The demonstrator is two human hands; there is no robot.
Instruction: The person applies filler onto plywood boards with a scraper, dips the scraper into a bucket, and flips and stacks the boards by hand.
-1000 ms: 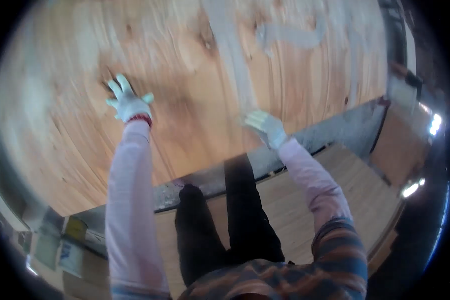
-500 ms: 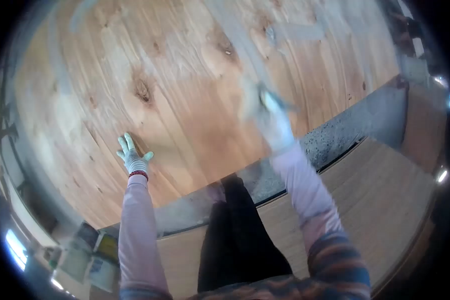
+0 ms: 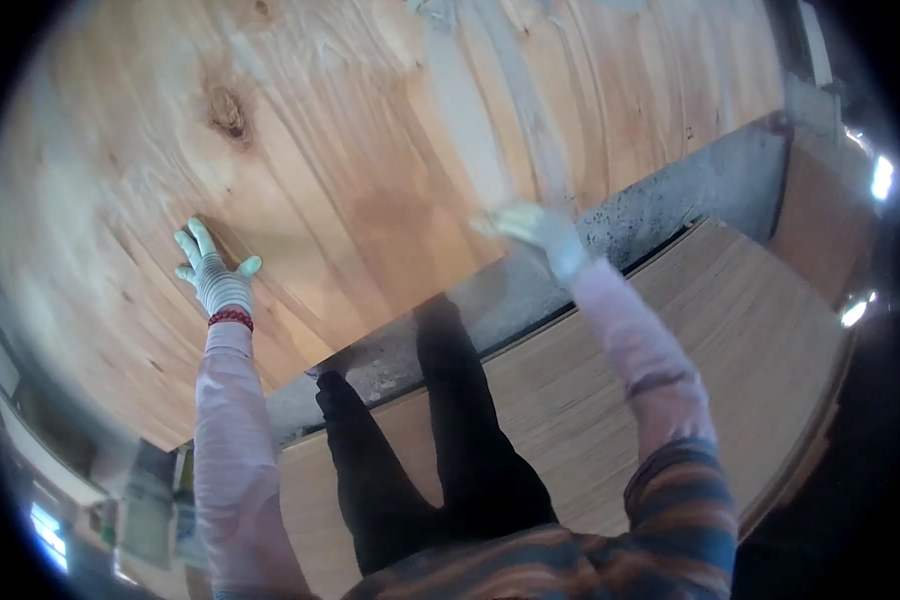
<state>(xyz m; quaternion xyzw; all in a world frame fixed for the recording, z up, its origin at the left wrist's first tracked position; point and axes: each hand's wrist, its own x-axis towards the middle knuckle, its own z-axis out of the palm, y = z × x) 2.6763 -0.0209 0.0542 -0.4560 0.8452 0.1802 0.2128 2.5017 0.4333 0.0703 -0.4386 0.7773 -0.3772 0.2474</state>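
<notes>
A large plywood sheet point(image 3: 370, 170) with knots and grey smeared streaks fills the upper view. My left hand point(image 3: 208, 268), in a pale glove with a striped cuff, lies on the sheet with fingers spread, holding nothing. Lower down, at the sheet's near edge, is my right hand point(image 3: 535, 232), also gloved and blurred by motion. Its fingers look closed, and whatever they hold is too smeared to name. A long grey streak point(image 3: 520, 100) runs down the wood towards this hand.
Below the sheet's edge is a speckled grey strip point(image 3: 660, 185), then a wood-grain board point(image 3: 670, 330) near my dark-trousered legs point(image 3: 480, 430). A brown panel point(image 3: 830, 210) stands at the right. Blurred items lie at the lower left.
My right hand has come down the sheet to its near edge, its fingers now pointing left. The view has shifted, and my left hand stays spread on the wood.
</notes>
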